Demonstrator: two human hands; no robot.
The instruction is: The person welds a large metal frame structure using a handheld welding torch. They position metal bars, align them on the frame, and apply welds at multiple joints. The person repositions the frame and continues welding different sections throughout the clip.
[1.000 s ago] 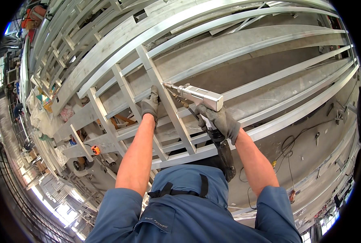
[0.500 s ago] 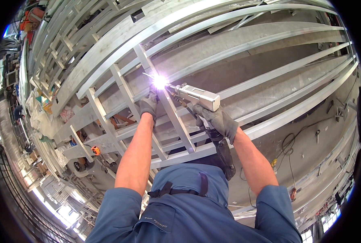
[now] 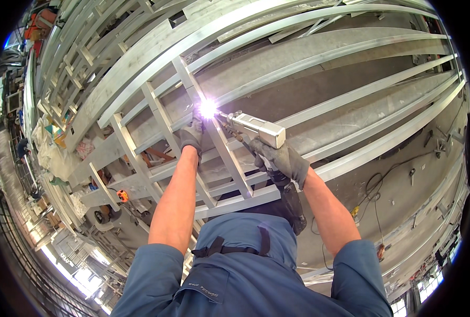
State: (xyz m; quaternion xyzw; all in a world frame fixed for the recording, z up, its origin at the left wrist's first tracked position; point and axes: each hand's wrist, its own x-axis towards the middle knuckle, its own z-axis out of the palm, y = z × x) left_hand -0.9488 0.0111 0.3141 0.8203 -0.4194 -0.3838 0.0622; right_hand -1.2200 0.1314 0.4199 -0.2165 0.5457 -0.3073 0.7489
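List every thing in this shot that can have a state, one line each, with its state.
welding torch: lit, bright arc at its tip against the frame
right hand: gloved, closed around the torch's handle
left hand: gloved, pressed on the metal frame beside the arc
metal frame: lying flat, crossbars in place
cable: loose on the floor

Metal fabrication workshop. Big ladder-like steel frame (image 3: 214,158) at centre, more long frames stacked (image 3: 76,63) beyond it to the left. Bright weld arc (image 3: 208,109) on the centre frame. Bare concrete floor (image 3: 404,179) to its right, cables (image 3: 374,185) lying there.
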